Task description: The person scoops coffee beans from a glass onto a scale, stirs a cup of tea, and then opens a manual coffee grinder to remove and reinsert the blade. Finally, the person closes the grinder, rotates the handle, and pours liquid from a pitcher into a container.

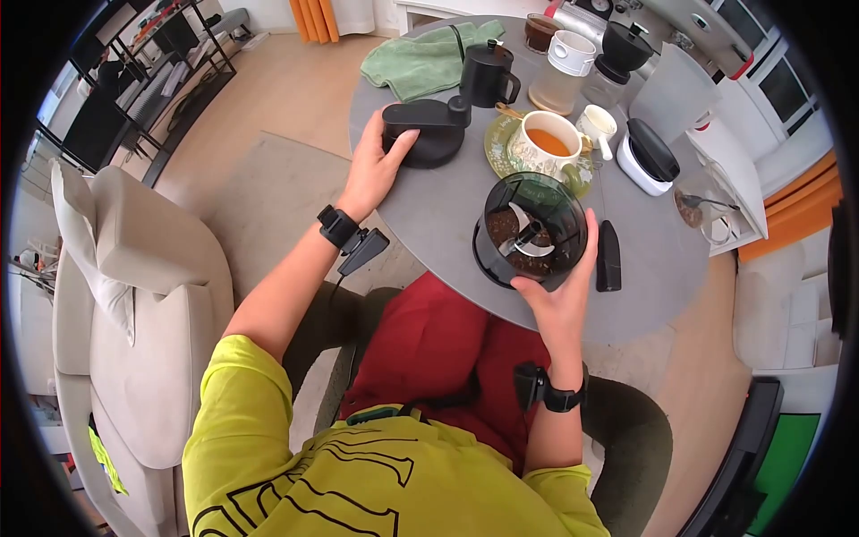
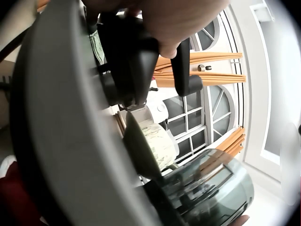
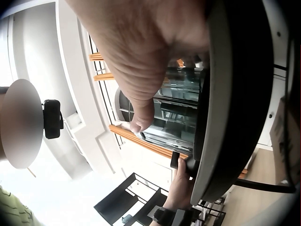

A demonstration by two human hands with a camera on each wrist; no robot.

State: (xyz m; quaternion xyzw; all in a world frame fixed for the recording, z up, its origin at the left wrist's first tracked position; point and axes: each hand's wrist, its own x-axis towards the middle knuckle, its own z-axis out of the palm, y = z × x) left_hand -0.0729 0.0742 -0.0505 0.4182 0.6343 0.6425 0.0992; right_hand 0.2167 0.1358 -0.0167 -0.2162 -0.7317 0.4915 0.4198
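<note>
My left hand [image 1: 370, 172] holds a black lid with a crank arm [image 1: 431, 146] at the left edge of the round table, thumb on its near side. In the left wrist view, the lid's crank [image 2: 181, 70] shows below the fingers. My right hand [image 1: 564, 300] grips a clear, smoky food chopper bowl [image 1: 571, 208] from the right, thumb at the front and fingers along the far side. The bowl is uncovered and stands near the table's front edge. Inside it are a curved metal blade [image 1: 535, 250] and dark brown crumbly bits [image 1: 506, 231]. The right wrist view shows my thumb against the bowl [image 3: 176, 117].
Beyond the bowl, a patterned cup [image 1: 541, 157] of amber liquid stands on a green saucer [image 1: 497, 150]. A black pitcher [image 1: 488, 76], green cloth [image 1: 412, 63], white jug [image 1: 571, 54] and kitchen scale [image 1: 646, 161] sit farther back. Right of the bowl lies a slim black object [image 1: 608, 257].
</note>
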